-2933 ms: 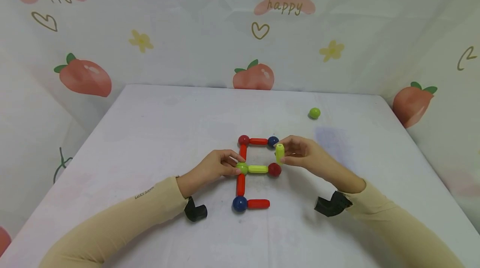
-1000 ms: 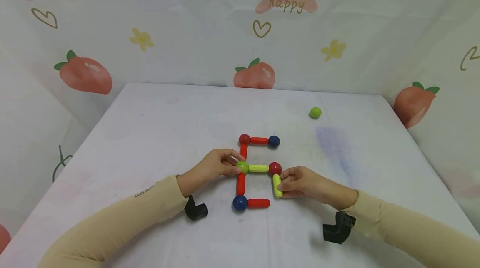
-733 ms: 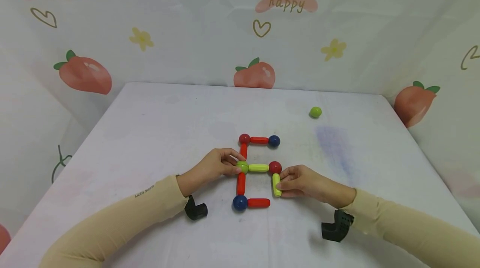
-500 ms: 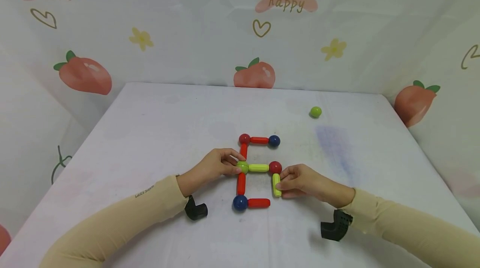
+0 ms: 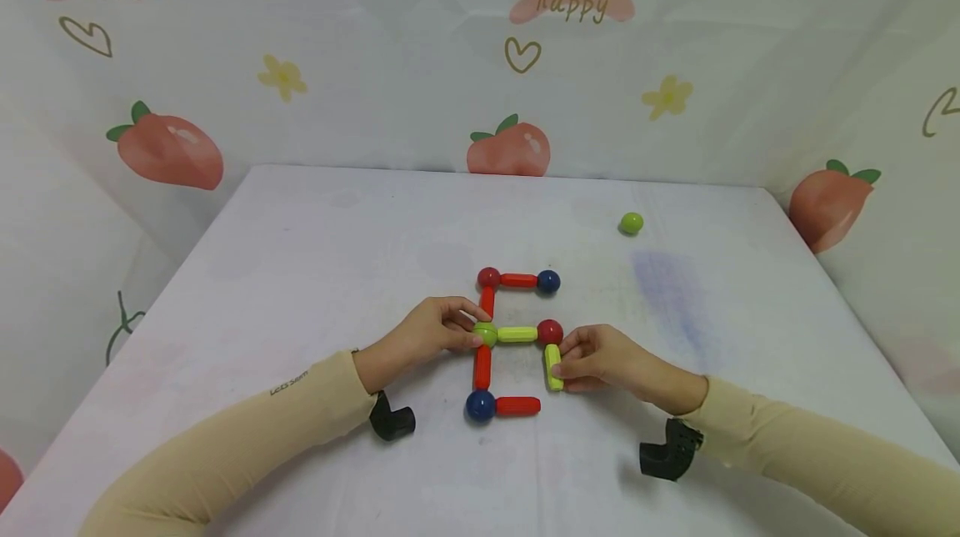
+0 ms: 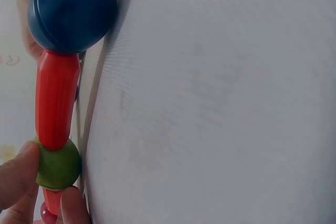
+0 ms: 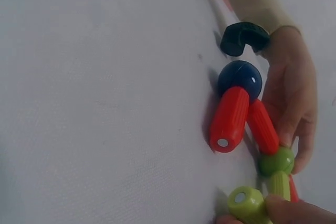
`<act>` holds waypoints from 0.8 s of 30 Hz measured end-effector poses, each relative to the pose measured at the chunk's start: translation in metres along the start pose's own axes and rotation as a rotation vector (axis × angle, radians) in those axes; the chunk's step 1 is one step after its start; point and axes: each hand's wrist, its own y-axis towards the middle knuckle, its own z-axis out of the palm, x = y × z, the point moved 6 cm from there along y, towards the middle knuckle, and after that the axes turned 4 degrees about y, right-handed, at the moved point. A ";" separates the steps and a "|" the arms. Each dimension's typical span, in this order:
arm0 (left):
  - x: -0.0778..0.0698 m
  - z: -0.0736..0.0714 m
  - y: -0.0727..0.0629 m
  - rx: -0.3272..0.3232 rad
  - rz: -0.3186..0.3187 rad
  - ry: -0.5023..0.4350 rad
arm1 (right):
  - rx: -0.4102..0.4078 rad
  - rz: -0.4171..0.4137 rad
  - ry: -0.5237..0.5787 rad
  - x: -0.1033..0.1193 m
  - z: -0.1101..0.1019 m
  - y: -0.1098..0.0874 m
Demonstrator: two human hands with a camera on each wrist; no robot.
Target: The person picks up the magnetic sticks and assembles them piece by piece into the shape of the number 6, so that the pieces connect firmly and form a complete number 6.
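Note:
My left hand (image 5: pixel 431 327) pinches the green ball (image 5: pixel 488 334) at the left middle of a figure of magnetic rods and balls; thumb and finger flank it in the left wrist view. From that ball a yellow-green rod (image 5: pixel 517 334) runs right to a red ball (image 5: pixel 550 332). My right hand (image 5: pixel 618 362) pinches a second yellow-green rod (image 5: pixel 552 363), whose far end meets the red ball and whose near end points toward me. In the right wrist view this rod (image 7: pixel 247 205) shows its bare metal tip. Below, a blue ball (image 5: pixel 480 406) bears a red rod (image 5: pixel 518 406) pointing right.
Farther back, the figure's top has a red ball (image 5: pixel 488 278), a red rod (image 5: pixel 518 280) and a blue ball (image 5: pixel 548 282). A loose green ball (image 5: pixel 632 223) lies at the back right of the white table (image 5: pixel 360 228). Black mounts (image 5: pixel 671 449) sit on both wrists.
My right hand has brought its yellow-green rod from upright behind the red ball to lying in front of it. During the last second it has barely moved. The left hand stays on the green ball.

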 end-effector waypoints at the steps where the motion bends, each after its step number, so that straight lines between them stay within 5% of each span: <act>1: 0.000 0.000 0.000 -0.001 -0.001 0.002 | -0.004 -0.003 -0.003 0.000 0.000 0.000; 24: -0.001 -0.001 0.000 0.001 0.006 0.001 | 0.006 -0.007 -0.005 0.000 -0.002 0.003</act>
